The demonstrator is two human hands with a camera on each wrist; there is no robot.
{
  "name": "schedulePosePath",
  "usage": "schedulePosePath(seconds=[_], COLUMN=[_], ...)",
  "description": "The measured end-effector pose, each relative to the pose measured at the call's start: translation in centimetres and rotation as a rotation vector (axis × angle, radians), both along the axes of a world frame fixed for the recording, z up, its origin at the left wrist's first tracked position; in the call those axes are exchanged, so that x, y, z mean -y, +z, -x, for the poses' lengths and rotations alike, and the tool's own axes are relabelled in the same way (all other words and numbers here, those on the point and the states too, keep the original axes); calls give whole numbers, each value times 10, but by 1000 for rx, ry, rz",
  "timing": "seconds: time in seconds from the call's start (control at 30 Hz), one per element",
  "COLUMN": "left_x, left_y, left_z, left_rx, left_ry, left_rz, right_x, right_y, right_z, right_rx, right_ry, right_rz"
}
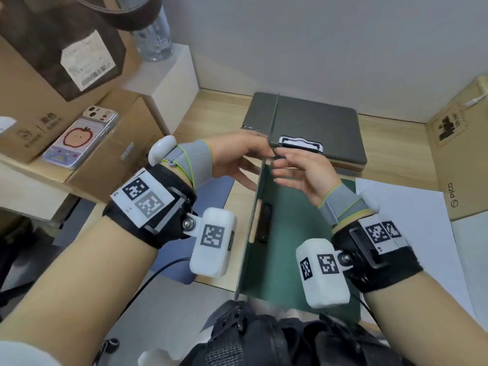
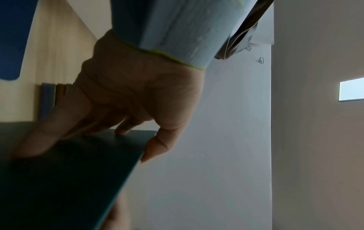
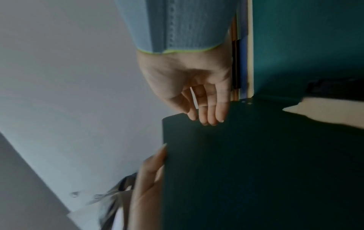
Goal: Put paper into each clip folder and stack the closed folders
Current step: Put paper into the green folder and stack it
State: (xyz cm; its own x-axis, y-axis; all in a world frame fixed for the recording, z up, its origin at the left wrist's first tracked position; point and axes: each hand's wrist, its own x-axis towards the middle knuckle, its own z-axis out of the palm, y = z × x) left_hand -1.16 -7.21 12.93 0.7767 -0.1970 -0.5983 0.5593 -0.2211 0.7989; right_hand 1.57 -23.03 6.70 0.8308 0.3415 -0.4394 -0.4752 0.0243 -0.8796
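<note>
A dark green clip folder lies open in front of me on the wooden desk. Its cover stands upright, edge-on in the head view. My left hand pinches the cover's far corner, fingers on one face and thumb at the edge. My right hand lays straight fingers against the cover's other face near the same edge. A black clip sits inside by the spine. A grey folder with a clip tops a stack behind. White paper lies to the right.
A blue mat lies under my left hand. Cardboard boxes with a phone on top stand at the left, and a PICO box at the right. A white block and a wall close the back.
</note>
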Motion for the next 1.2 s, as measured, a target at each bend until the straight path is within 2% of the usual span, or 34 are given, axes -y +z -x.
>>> schedulePosePath(seconds=[0.07,0.13,0.27,0.33,0.43,0.67,0.8,0.97,1.13,1.2], left_x=[-17,-44,-97,-121,-151,-168,-172,-172,-155,-133], left_y=[-2,-5,-16,-27,-52,-113,-142,-152,-146,-137], left_z=[1,5,9,11,13,21,17,9,4,-4], left_rx=[7,14,-6,-39,-118,-246,-223,-167,-241,-167], left_ry=[26,53,86,110,172,311,343,388,301,297], left_rz=[-10,-17,-54,-106,-210,-439,-492,-575,-918,-913], right_x=[0,-1,9,12,13,10,6,4,4,5], right_y=[-26,-56,-107,-121,-133,-140,-141,-141,-134,-128], right_z=[-3,-6,-2,7,20,26,25,25,24,19], right_rx=[9,85,107,136,285,327,333,337,314,281], right_ry=[6,76,333,396,431,403,388,378,421,464], right_rz=[181,462,977,1136,1309,1372,1371,1385,1363,1315])
